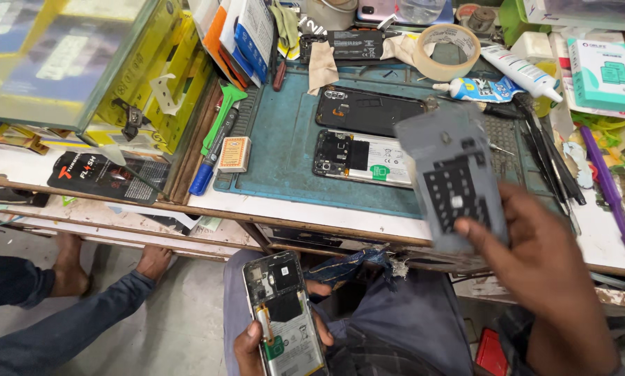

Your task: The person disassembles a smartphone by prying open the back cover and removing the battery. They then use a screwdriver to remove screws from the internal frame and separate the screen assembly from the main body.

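So I'm gripping the opened phone [284, 317] w/ left hand [251, 348] over my lap, below the blue mat [284, 150]; right hand [535, 257] fingers pinching grey back panel [451, 174] above mat's right edge. Panel's not yet fitted, looks midway.

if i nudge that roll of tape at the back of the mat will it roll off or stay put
The tape roll lies flat on its side on the blue mat, so it would likely slide, not roll. It looks hollow and thin-walled, so probably light. Glue tubes beside it may block it.

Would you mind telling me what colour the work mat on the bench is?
The work mat is teal blue, seen best in the head view.
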